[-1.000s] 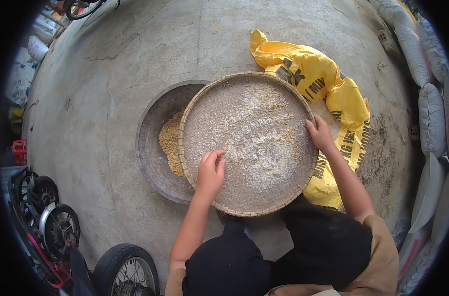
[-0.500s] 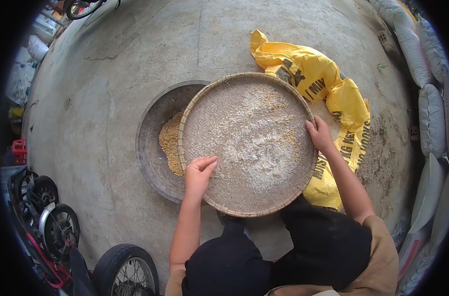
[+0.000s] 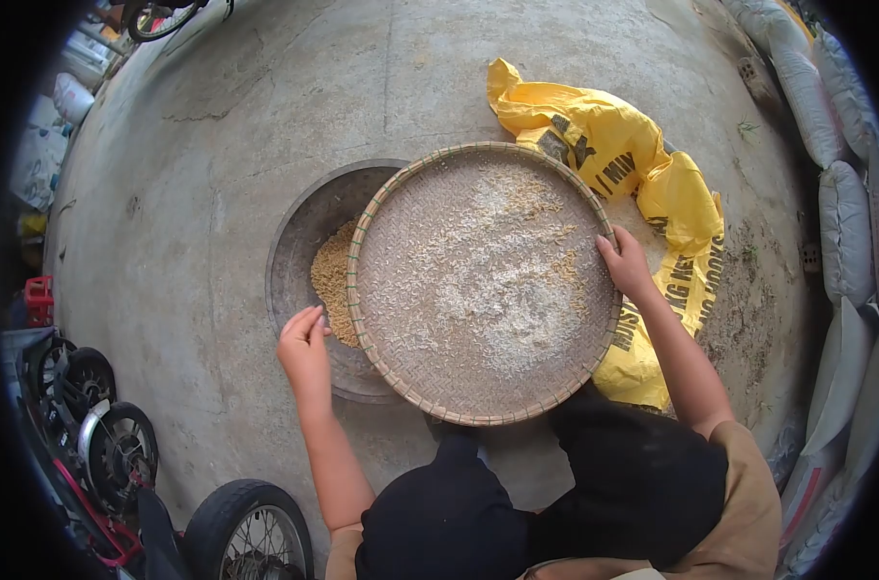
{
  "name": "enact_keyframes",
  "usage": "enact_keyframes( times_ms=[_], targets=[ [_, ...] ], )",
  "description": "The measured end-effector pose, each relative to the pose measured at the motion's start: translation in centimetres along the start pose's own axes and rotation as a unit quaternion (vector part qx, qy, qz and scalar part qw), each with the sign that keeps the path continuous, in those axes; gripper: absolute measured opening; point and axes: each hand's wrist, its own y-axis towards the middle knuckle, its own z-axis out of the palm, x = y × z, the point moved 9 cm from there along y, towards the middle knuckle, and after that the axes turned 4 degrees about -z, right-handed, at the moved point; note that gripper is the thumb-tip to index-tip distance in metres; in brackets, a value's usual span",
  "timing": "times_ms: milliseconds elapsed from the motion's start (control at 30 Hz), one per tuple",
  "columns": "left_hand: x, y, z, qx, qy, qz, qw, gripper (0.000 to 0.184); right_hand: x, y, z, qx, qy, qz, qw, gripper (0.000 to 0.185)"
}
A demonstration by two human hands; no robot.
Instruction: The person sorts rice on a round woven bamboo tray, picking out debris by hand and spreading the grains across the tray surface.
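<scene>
My right hand (image 3: 627,263) grips the right rim of a round woven bamboo winnowing tray (image 3: 391,232), thumb on top. Whitish broken grains (image 3: 502,300) with some yellowish husked ones are spread across the tray, thickest right of its middle. The tray overlaps the right side of a dark round basin (image 3: 292,242). Inside the basin lies a heap of golden unhusked grain (image 3: 335,280), partly hidden by the tray. Over the basin's lower left part is my left hand (image 3: 305,346), its thumb and fingers pinched together. Anything between those fingertips is too small to make out.
A yellow printed sack (image 3: 686,203) lies crumpled right of the tray. Full white sacks (image 3: 845,232) line the right edge. Motorbike wheels (image 3: 251,532) stand at lower left. Concrete floor (image 3: 294,87) spreads around, and my knees (image 3: 449,512) are just below the tray.
My left hand has moved left, from above the tray's lower left edge to over the basin, still pinched. My right hand and the tray have stayed in place.
</scene>
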Motion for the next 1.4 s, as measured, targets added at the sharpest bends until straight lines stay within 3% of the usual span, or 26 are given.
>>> enact_keyframes(
  times_ms=[100,233,300,433,500,600,733,800,933,1000,1033,1100,1133,1200,1233,1300,1400],
  targets=[
    [3.9,1.0,-1.2,0.026,-0.032,-0.128,0.991,0.020,0.1,0.1,-0.2,-0.003,0.003,-0.010,1.000,0.030],
    [10.2,2.4,-2.0,-0.016,0.037,-0.123,0.992,0.023,-0.2,0.1,0.1,0.007,-0.004,-0.001,1.000,0.030],
    [6.8,1.7,-1.9,-0.115,0.294,0.092,0.944,0.026,-0.3,0.2,0.0,0.005,-0.005,-0.001,1.000,0.030],
    [4.8,1.3,-1.0,-0.098,0.222,0.117,0.963,0.025,0.1,0.1,-0.1,0.009,-0.008,0.008,1.000,0.030],
    [6.4,1.7,-1.4,-0.059,0.095,-0.051,0.992,0.025,0.1,0.1,0.1,0.017,-0.011,0.018,1.000,0.030],
    [6.3,1.7,-1.5,-0.073,-0.002,-0.106,0.992,0.024,-0.2,0.2,0.1,0.008,0.003,0.008,1.000,0.030],
    [3.0,0.8,0.4,-0.051,-0.013,-0.098,0.994,0.023,-0.2,0.1,0.1,0.001,0.008,0.003,1.000,0.030],
    [-1.9,-0.1,2.9,-0.015,0.085,0.085,0.993,0.027,-0.3,0.1,0.1,0.001,0.009,0.005,1.000,0.030],
    [-5.3,-1.7,6.5,-0.064,0.236,0.169,0.955,0.037,-1.9,0.5,0.4,-0.002,0.030,-0.006,1.000,0.032],
    [-2.3,-0.8,7.8,-0.013,0.134,0.028,0.991,0.047,-2.1,0.7,0.1,-0.015,0.057,-0.021,0.998,0.034],
    [-2.2,-0.5,7.6,-0.013,0.130,0.031,0.991,0.047,-1.5,0.7,-0.1,-0.012,0.037,-0.031,0.999,0.034],
    [-0.6,0.3,7.6,0.051,-0.097,-0.037,0.993,0.047,-1.2,1.6,-1.0,-0.016,0.010,-0.042,0.999,0.035],
    [-1.9,0.0,7.5,0.055,-0.099,-0.038,0.993,0.047,-1.8,2.8,-1.7,-0.001,0.008,-0.034,0.999,0.034],
    [-6.2,-0.8,7.5,0.068,-0.075,0.062,0.993,0.046,-1.8,3.4,-2.5,0.009,0.000,-0.026,1.000,0.034],
    [-5.3,0.1,7.6,0.069,-0.084,0.065,0.992,0.046,-0.6,3.3,-2.9,-0.007,-0.015,-0.014,1.000,0.034],
    [-0.1,2.9,7.4,0.079,-0.164,-0.022,0.983,0.045,3.2,1.6,-2.5,0.002,-0.016,0.021,1.000,0.034],
    [2.7,3.0,5.8,0.053,-0.184,-0.027,0.981,0.046,6.2,0.1,-1.5,-0.008,-0.026,-0.086,0.996,0.030]
  ],
)
